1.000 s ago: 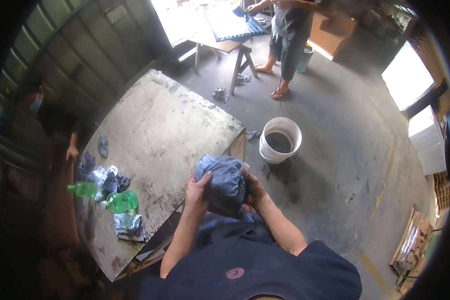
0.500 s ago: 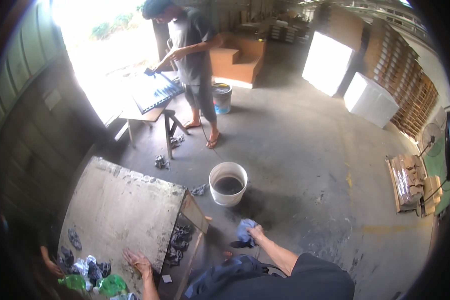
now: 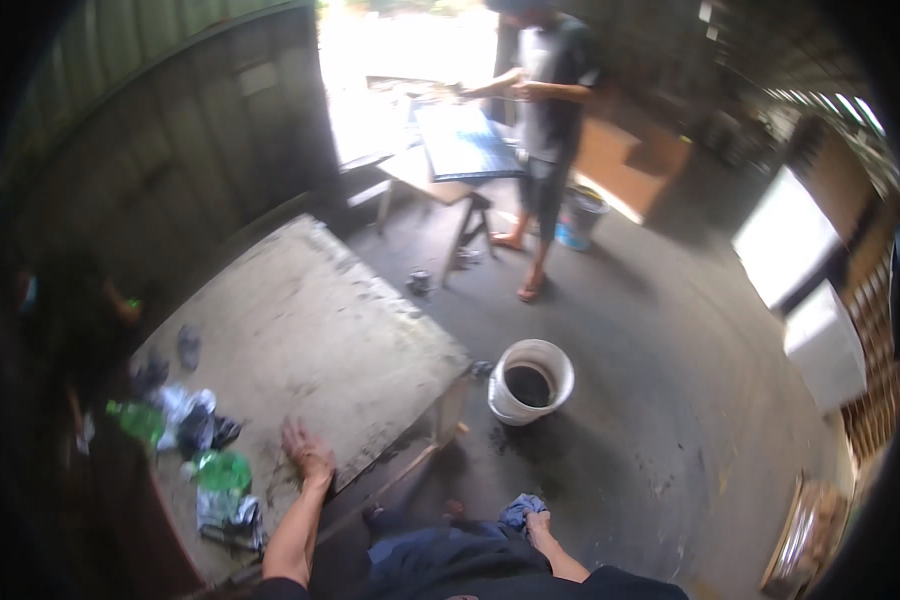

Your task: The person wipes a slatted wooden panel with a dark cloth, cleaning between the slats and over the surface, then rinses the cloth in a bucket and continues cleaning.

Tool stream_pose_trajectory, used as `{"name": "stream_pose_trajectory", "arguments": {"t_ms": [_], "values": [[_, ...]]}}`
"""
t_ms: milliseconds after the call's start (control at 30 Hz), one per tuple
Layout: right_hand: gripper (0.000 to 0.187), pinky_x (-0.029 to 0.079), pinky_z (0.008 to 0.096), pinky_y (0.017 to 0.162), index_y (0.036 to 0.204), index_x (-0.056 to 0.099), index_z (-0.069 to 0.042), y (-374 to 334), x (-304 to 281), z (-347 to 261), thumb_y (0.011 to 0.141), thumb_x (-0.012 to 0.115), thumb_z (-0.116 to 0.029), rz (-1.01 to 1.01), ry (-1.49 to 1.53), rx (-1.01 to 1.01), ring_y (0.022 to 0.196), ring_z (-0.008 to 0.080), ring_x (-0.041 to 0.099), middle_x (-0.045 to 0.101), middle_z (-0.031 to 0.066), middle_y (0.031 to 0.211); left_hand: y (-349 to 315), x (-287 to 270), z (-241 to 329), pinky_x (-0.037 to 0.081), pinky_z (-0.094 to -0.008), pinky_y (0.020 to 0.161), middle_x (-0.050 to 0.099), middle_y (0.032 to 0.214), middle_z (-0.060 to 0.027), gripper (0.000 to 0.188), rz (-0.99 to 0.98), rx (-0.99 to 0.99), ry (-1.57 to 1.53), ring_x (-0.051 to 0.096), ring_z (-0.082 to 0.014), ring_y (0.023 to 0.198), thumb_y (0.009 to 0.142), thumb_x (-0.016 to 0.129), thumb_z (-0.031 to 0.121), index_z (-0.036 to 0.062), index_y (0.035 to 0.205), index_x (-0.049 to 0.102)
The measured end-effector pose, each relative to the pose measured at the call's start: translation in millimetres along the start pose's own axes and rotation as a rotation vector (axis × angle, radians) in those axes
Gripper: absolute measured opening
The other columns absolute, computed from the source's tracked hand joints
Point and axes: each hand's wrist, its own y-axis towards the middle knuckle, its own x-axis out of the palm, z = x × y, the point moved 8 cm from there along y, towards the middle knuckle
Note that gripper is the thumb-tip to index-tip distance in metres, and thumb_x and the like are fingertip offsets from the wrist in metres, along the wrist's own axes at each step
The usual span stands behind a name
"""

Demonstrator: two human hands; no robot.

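Concrete shed floor surrounds a stained bench (image 3: 310, 330). Left hand (image 3: 305, 455) lies flat and open on its near edge, holding nothing; right hand (image 3: 538, 524) grips a blue cloth (image 3: 520, 510) low, near a white bucket (image 3: 530, 380). Wiping looks unfinished.

**Rough boards, worn concrete, crumpled cloth**

A pale, matt worktop (image 3: 310, 340) shows a rough, stained surface, blotched with dark smears toward its near edge, where the left hand (image 3: 307, 455) lies flat on it. At its left edge lie crumpled green plastic bags (image 3: 220, 470), faintly glossy, among dark, limp rags (image 3: 205, 430). The right hand (image 3: 538, 522) closes on a soft, wrinkled blue cloth (image 3: 518, 510). On the dull grey concrete floor (image 3: 670, 400), mottled with darker patches, stands a smooth white plastic bucket (image 3: 530, 385), its inside coated dark. Behind the worktop's far edge, a weathered wall (image 3: 170, 150) of vertical planks looks matt and grey. A wooden trestle (image 3: 450, 195) carries a blue ribbed panel (image 3: 465, 140).
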Motion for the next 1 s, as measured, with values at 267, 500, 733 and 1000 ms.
{"name": "stream_pose_trajectory", "arguments": {"t_ms": [267, 500, 733, 1000], "values": [[0.040, 0.057, 0.0421, 0.086, 0.108, 0.075, 0.011, -18.6, 53.1, -110.5, 0.084, 0.081, -0.021, -0.177, -0.244, -0.254, 0.093, 0.0302, 0.074, 0.078, 0.0225, 0.101, -15.8, -30.5, -32.5, 0.028, -0.0596, 0.125, 0.041, 0.161, -0.0307, 0.064, 0.070, -0.132, 0.096, 0.036, -0.0478, 0.152, 0.092, 0.065, 0.024, -0.0036, 0.148, 0.050], [0.056, 0.053, 0.0401, 0.099, 0.121, 0.066, 0.023, 43.0, 36.5, -32.3, 0.085, 0.080, -0.016, -0.222, -0.298, -0.280, 0.111, 0.0327, 0.072, 0.075, 0.0289, 0.121, -0.1, -36.7, -2.3, 0.031, -0.0598, 0.124, 0.044, 0.159, -0.0323, 0.062, 0.155, -0.112, -0.003, 0.039, -0.0495, 0.150, 0.092, 0.065, 0.026, -0.0042, 0.145, 0.053], [0.053, 0.053, 0.0396, 0.097, 0.118, 0.068, 0.022, -20.8, 31.3, -45.3, 0.086, 0.081, -0.019, -0.168, -0.461, -0.304, 0.106, 0.0320, 0.072, 0.076, 0.0269, 0.115, -9.1, -42.7, 1.0, 0.031, -0.0589, 0.124, 0.043, 0.157, -0.0326, 0.061, 0.146, -0.115, 0.023, 0.038, -0.0500, 0.148, 0.092, 0.064, 0.025, -0.0068, 0.143, 0.053], [0.060, 0.050, 0.0428, 0.102, 0.119, 0.072, 0.014, -41.5, 20.1, -93.9, 0.086, 0.079, -0.037, -0.145, -0.670, -0.361, 0.113, 0.0373, 0.069, 0.075, 0.0269, 0.119, -7.0, -51.3, 1.2, 0.032, -0.0581, 0.124, 0.044, 0.157, -0.0327, 0.058, 0.157, -0.133, 0.004, 0.040, -0.0502, 0.147, 0.094, 0.062, 0.025, -0.0075, 0.141, 0.054]]}}
